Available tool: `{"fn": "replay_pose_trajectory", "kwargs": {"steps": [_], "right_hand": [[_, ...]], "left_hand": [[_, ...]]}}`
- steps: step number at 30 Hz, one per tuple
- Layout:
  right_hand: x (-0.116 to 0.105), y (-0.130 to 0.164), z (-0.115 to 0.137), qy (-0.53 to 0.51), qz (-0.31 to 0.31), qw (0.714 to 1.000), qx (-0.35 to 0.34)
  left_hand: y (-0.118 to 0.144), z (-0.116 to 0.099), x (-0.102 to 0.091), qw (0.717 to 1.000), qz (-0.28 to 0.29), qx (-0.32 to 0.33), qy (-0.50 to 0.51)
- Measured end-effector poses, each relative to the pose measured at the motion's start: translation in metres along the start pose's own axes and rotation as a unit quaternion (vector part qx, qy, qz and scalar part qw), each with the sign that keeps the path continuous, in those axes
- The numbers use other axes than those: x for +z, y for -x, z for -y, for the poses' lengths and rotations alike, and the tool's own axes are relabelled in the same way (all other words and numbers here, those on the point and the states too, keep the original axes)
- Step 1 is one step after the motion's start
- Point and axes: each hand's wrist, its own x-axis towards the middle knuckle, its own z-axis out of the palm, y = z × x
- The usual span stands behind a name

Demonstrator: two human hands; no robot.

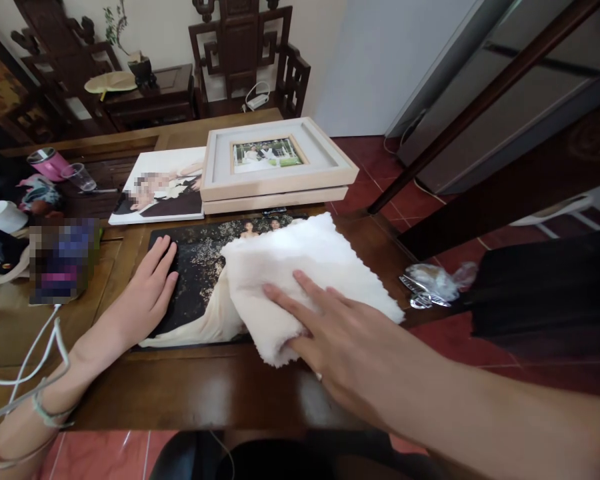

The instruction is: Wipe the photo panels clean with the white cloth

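Observation:
A dark photo panel (195, 257) with a pale trailing gown lies flat on the wooden table. On its left edge rests my left hand (153, 283), palm down with its fingers stretched out. My right hand (325, 320) has hold of a white fluffy cloth (330, 257), fingers pressing on top and thumb at its near edge. The cloth covers the panel's right part and hangs past it on the right. Part of the pictured figures is hidden beneath it.
Behind the panel are stacked wooden photo frames (280, 183) and a white-edged photo print (167, 190). A phone (63, 263) with a white cable (55, 333), a pink mug (47, 165) and a clear cup (81, 178) stand left. Carved chairs surround the table.

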Motion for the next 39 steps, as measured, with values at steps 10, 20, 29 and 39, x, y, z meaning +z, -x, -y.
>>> {"fn": "replay_pose_trajectory", "kwargs": {"steps": [10, 20, 29, 39], "right_hand": [[0.008, -0.012, -0.037, 0.075, 0.025, 0.996, 0.043], [0.003, 0.002, 0.0, 0.028, -0.023, 0.999, -0.004], [0.009, 0.006, -0.001, 0.034, -0.025, 0.999, -0.005], [0.011, 0.007, -0.002, 0.041, -0.021, 0.999, -0.015]], "left_hand": [[0.0, -0.002, -0.001, 1.0, 0.008, -0.002, -0.007], [-0.001, -0.001, 0.0, 1.0, 0.006, -0.002, -0.007], [0.0, -0.002, 0.0, 1.0, 0.001, 0.0, -0.006], [0.0, -0.005, -0.001, 1.0, 0.007, -0.006, -0.002]]}}
